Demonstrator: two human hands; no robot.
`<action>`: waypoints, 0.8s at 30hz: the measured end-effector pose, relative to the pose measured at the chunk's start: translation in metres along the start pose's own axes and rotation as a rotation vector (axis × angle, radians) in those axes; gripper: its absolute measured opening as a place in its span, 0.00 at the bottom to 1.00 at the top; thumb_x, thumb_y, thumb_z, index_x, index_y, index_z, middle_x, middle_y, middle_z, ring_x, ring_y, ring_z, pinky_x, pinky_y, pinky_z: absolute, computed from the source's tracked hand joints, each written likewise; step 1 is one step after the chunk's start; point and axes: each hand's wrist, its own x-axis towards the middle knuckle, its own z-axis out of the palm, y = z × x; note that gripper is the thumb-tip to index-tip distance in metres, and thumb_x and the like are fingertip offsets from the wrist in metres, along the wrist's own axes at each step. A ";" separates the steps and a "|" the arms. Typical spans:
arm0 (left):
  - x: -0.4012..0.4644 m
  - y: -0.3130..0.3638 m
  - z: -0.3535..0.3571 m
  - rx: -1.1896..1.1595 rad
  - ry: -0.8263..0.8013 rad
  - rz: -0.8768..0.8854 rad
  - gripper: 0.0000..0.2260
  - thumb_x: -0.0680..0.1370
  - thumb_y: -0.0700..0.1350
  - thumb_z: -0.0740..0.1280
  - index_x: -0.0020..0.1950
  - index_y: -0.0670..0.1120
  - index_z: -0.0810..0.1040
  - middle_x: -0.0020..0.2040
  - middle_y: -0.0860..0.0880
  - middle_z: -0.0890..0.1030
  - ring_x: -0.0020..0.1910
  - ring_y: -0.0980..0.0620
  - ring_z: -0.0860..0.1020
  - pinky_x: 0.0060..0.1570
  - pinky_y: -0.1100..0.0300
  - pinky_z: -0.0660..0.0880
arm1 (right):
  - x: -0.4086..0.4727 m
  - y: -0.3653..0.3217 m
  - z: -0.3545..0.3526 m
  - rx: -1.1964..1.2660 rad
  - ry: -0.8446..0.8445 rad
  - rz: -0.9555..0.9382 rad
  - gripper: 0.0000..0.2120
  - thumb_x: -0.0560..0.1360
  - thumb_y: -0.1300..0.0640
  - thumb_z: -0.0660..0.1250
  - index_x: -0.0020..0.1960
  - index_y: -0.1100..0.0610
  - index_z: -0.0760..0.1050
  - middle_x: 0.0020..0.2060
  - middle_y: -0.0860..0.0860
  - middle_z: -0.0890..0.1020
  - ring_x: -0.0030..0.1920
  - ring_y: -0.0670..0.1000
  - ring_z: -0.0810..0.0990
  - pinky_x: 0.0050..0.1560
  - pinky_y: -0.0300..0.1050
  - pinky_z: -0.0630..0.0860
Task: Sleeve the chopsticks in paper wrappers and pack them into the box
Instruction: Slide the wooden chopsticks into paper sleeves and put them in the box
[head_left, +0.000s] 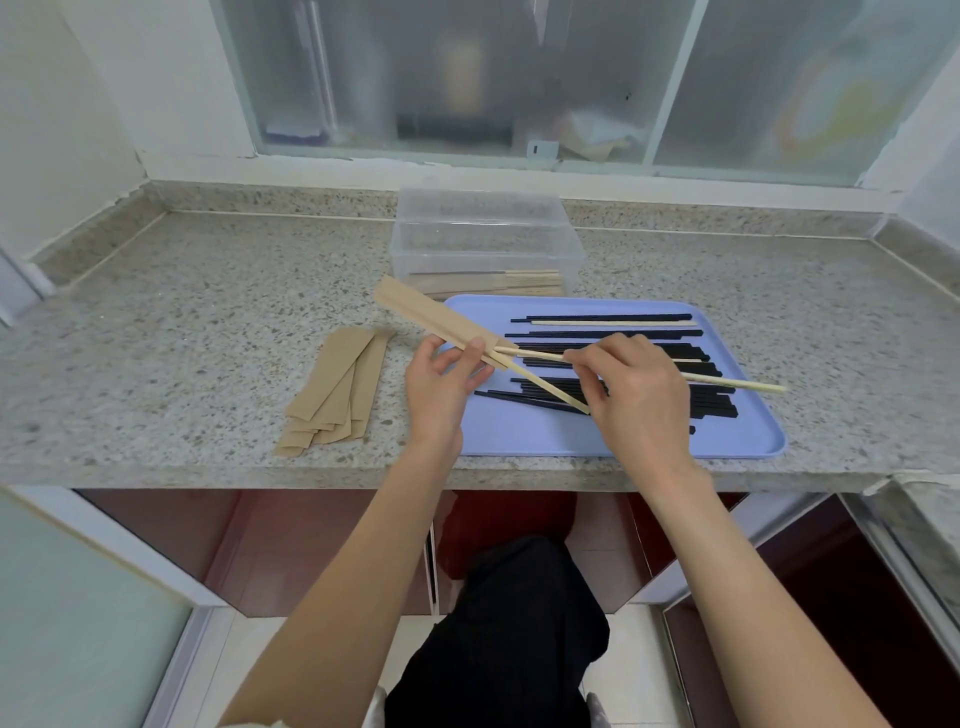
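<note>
My left hand pinches the open end of a brown paper wrapper, which slants up to the left above the counter. My right hand grips two pale wooden chopsticks; their tips sit at the wrapper's mouth and the two sticks splay apart toward the right. Below them a blue tray holds several black chopsticks and a few pale ones. A clear plastic box behind the tray holds several sleeved pairs along its front wall.
A fanned stack of flat brown wrappers lies on the speckled stone counter left of the tray. A frosted window runs along the back wall. The counter's front edge lies just below the tray.
</note>
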 end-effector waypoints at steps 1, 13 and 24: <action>0.000 0.000 0.000 -0.002 -0.003 -0.005 0.16 0.76 0.38 0.68 0.63 0.38 0.72 0.55 0.37 0.80 0.47 0.48 0.82 0.42 0.65 0.79 | -0.001 0.000 0.000 0.002 0.008 0.008 0.04 0.73 0.63 0.70 0.45 0.57 0.82 0.35 0.51 0.80 0.32 0.53 0.74 0.32 0.45 0.71; -0.008 -0.003 0.005 -0.001 -0.076 -0.033 0.14 0.76 0.39 0.69 0.60 0.38 0.74 0.53 0.41 0.82 0.47 0.52 0.83 0.44 0.65 0.78 | -0.004 -0.012 0.007 0.286 -0.186 0.179 0.12 0.75 0.66 0.63 0.55 0.59 0.81 0.42 0.53 0.81 0.41 0.54 0.78 0.41 0.43 0.71; 0.004 0.008 -0.001 -0.138 0.052 0.031 0.11 0.76 0.38 0.68 0.57 0.41 0.74 0.46 0.46 0.82 0.42 0.57 0.83 0.43 0.67 0.78 | -0.033 0.006 -0.017 0.537 -0.079 0.812 0.23 0.79 0.54 0.60 0.73 0.51 0.61 0.70 0.47 0.68 0.69 0.48 0.66 0.60 0.40 0.68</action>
